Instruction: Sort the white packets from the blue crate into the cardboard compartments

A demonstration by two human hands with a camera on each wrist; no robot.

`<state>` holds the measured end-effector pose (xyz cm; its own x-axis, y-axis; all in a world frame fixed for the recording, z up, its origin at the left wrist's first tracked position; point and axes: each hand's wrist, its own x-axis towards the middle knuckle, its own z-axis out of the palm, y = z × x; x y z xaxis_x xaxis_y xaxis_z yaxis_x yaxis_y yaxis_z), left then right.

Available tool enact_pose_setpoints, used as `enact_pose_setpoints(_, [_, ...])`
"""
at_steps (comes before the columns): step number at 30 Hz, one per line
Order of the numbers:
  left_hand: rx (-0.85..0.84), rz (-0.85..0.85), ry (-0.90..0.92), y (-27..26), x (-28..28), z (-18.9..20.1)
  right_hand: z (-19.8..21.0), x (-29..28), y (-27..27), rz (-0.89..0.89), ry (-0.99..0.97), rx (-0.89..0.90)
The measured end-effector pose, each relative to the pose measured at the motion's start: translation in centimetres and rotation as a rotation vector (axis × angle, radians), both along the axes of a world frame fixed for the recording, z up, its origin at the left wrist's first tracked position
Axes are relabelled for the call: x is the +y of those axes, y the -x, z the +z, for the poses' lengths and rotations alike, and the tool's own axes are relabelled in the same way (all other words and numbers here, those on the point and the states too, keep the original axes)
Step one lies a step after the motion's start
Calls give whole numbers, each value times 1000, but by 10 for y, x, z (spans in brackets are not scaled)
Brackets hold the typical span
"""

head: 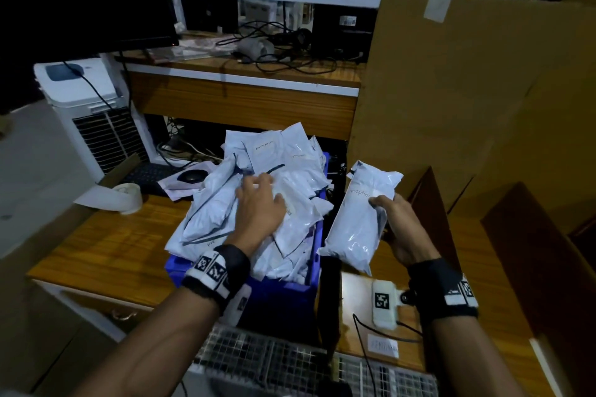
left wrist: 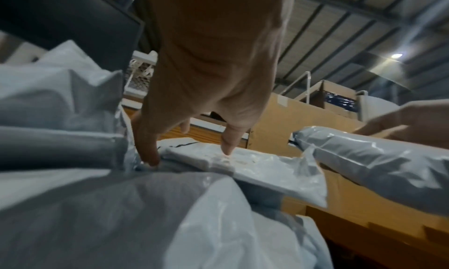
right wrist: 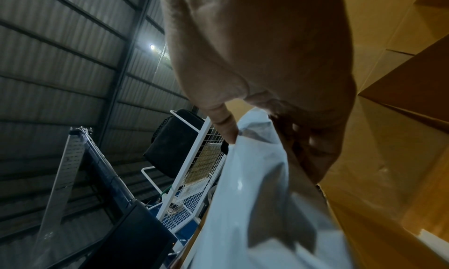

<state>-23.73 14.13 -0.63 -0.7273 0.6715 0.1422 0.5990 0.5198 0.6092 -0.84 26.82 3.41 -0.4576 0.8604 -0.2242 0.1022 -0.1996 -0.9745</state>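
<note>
A blue crate at the desk's front edge is heaped with several white packets. My left hand lies on top of the heap, fingers spread and nearly straight, fingertips touching a flat packet. My right hand grips one white packet with handwriting on it, thumb on its front and fingers behind, held right of the crate. In the right wrist view this packet hangs below the thumb. Cardboard compartments stand to the right.
A tall cardboard wall rises behind the compartments. A tape roll and a mouse lie left of the crate. A white tagged device with a cable sits on the desk below the held packet. A wire rack lies at the near edge.
</note>
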Motion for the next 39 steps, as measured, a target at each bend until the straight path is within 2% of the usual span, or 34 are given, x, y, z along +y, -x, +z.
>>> enact_pose_setpoints(2, [-138, 80, 95, 10, 3, -2, -1, -2, 0, 6, 13, 7])
enact_pose_setpoints(4, [-249, 106, 76, 16, 5, -6, -2, -4, 1, 21, 20, 5])
enact_pose_setpoints(9, [-371, 168, -128, 26, 2, -4, -4, -6, -2, 29, 24, 8])
enact_pose_setpoints(11, [-505, 182, -276, 26, -1, -1, -3, -6, -6, 33, 22, 12])
enact_pose_setpoints(14, [-794, 97, -546, 16, -6, 9, -1, -7, -15, 46, 3, 30])
enact_pose_setpoints(18, [-1005, -162, -654, -16, -17, 41, 8, -9, -35, 51, -35, 74])
enact_pose_setpoints(21, [-1029, -288, -692, -38, -21, 58, 11, -8, -55, 44, -81, 99])
enact_pose_setpoints(29, [-900, -418, -572, -99, -20, 68, 18, -25, -117, -26, -112, 189])
enact_pose_setpoints(36, [-978, -464, -509, -152, -28, 41, 1, -70, -177, -215, -111, 131])
enact_pose_setpoints(39, [-939, -517, -426, -174, -37, 19, -12, -109, -210, -315, -147, 86])
